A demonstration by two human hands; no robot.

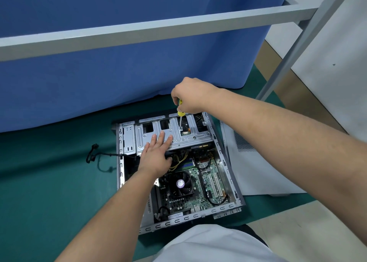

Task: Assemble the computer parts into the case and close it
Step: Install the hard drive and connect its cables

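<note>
Green mat [49,182] | right hand [190,94] grips screwdriver [180,113] on drive cage [172,131], 12 o'clock | left hand [156,152] flat, steadying | side panel [258,162] off, 3 o'clock

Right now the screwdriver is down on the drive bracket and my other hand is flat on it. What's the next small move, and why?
Probably turn the screwdriver to seat that screw, keeping the left hand pressing flat on the metal bracket. The right hand grips the yellow handle with the tip standing on the bracket, and the case is open with the side panel lying beside it, so closing comes later.
</note>
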